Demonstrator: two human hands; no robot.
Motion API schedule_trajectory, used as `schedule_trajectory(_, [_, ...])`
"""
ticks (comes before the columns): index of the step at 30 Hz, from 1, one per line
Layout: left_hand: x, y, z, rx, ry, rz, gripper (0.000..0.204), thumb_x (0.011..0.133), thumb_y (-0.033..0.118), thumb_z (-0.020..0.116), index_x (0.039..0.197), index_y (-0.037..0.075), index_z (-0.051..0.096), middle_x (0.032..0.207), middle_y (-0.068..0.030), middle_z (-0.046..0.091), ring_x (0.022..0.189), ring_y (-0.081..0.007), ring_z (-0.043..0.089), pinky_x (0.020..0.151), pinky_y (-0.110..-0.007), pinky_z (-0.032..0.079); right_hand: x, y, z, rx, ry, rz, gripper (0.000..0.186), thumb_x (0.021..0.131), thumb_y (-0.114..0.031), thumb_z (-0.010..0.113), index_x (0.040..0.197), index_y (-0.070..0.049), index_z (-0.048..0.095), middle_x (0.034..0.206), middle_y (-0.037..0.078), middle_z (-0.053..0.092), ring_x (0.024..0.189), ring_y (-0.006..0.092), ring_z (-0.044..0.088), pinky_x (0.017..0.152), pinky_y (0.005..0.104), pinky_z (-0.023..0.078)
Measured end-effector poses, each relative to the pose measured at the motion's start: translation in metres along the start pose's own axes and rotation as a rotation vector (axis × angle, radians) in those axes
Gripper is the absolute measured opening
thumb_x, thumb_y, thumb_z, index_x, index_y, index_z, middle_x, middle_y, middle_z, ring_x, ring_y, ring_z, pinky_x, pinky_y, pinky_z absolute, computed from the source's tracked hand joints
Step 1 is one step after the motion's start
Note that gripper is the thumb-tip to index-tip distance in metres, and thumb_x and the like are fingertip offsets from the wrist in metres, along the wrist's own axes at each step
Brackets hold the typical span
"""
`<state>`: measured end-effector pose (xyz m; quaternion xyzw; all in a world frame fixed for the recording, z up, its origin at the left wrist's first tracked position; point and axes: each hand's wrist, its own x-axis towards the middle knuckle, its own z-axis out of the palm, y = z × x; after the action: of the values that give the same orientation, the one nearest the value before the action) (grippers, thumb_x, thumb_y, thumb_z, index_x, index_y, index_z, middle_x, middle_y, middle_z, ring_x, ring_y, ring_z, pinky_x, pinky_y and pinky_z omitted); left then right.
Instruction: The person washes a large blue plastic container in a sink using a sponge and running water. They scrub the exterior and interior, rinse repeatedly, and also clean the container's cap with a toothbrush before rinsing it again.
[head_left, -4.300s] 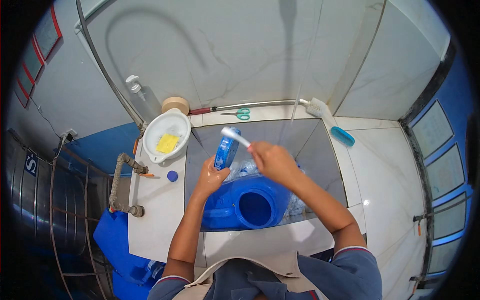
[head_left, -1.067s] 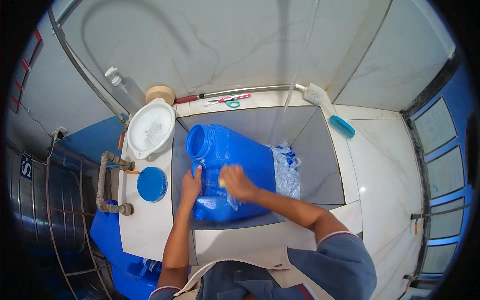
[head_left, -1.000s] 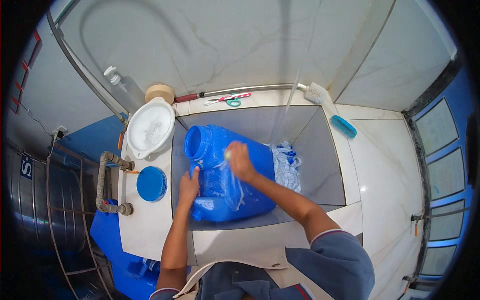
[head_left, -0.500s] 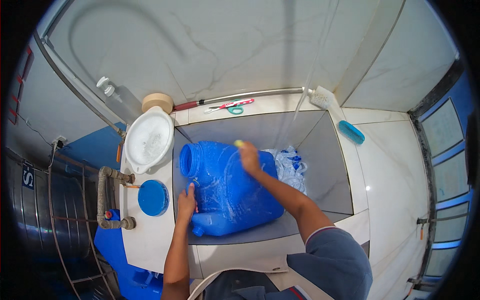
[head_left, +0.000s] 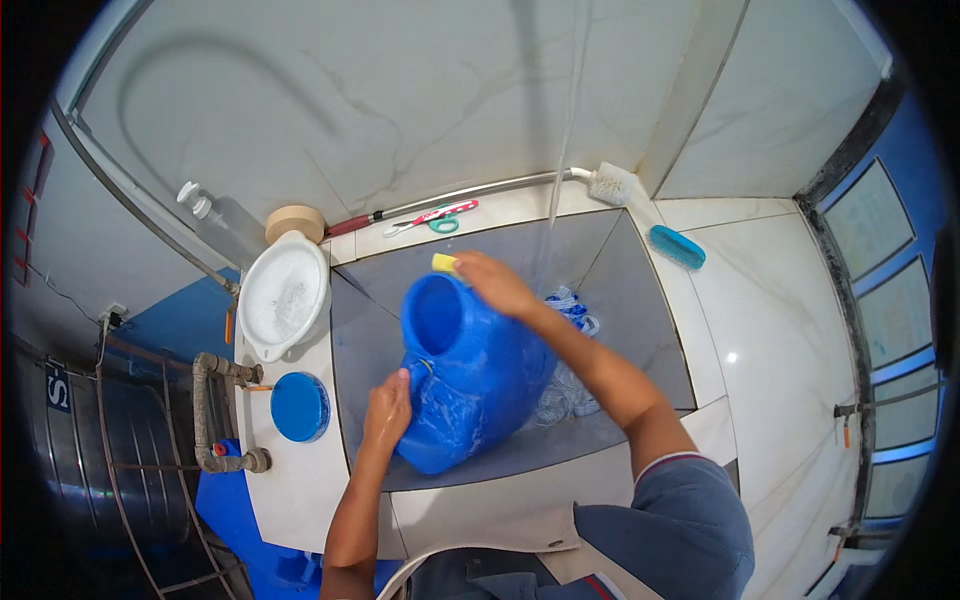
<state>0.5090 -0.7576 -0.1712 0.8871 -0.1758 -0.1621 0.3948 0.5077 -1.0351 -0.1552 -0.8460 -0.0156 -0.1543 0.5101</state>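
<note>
Blue jug (head_left: 490, 385) swung mouth-up toward the camera; yellow sponge (head_left: 445, 262) shifted from its side to its rim.
I log jug in sink (head_left: 645, 320), left hand (head_left: 386, 408) wrapped at its handle, right hand (head_left: 492, 282) pinching the sponge. Risk, I judge: soapy plastic slips the left grip, jug rolls.

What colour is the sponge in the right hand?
Yellow; the sponge shows best in the head view.

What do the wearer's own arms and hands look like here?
The left hand and right hand are bare, with no gloves or watches showing. A short slate-blue sleeve covers the upper right arm, its cuff edged in red and white. No left sleeve shows.
</note>
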Motion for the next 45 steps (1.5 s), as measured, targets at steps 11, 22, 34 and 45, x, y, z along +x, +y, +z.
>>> schedule_trajectory(11, [0.047, 0.028, 0.002, 0.313, 0.28, 0.695, 0.034, 0.089, 0.023, 0.041, 0.11, -0.003, 0.048, 0.118, -0.0195, 0.049, 0.112, -0.0374, 0.046, 0.101, -0.044, 0.026, -0.055, 0.033, 0.048, -0.019, -0.157, 0.064, 0.046, 0.094, -0.027, 0.041, 0.129, 0.003, 0.039, 0.132, 0.023, 0.039, 0.122, 0.0339, 0.038, 0.104, 0.0385, 0.028])
schedule_trajectory(22, [0.042, 0.03, 0.015, -0.226, 0.143, 0.031, 0.053, 0.086, 0.012, 0.054, 0.132, -0.001, 0.034, 0.088, -0.0143, 0.061, 0.069, -0.0224, 0.058, 0.06, -0.032, 0.046, -0.046, 0.046, 0.093, -0.347, 0.811, 0.11, 0.031, 0.085, -0.022, 0.053, 0.109, -0.002, 0.055, 0.105, 0.02, 0.054, 0.101, 0.0359, 0.049, 0.09, 0.0453, 0.037])
schedule_trajectory(34, [0.023, 0.054, 0.027, -0.065, 0.155, 0.355, 0.05, 0.087, 0.02, 0.055, 0.127, -0.003, 0.04, 0.099, -0.0265, 0.06, 0.091, -0.0377, 0.061, 0.078, -0.038, 0.046, -0.009, -0.057, 0.031, -0.456, 0.432, -0.17, 0.014, 0.072, -0.018, 0.059, 0.076, -0.004, 0.059, 0.081, 0.014, 0.054, 0.083, 0.0334, 0.049, 0.074, 0.0437, 0.04])
schedule_trajectory(45, [0.001, 0.044, 0.011, -0.001, -0.082, 0.529, 0.05, 0.085, 0.024, 0.06, 0.129, 0.006, 0.044, 0.118, -0.0217, 0.054, 0.106, -0.0357, 0.055, 0.087, -0.037, 0.044, 0.02, -0.002, -0.004, 0.189, -0.29, 0.059, 0.039, 0.089, -0.03, 0.041, 0.106, 0.001, 0.057, 0.106, 0.016, 0.057, 0.108, 0.0279, 0.047, 0.095, 0.0329, 0.033])
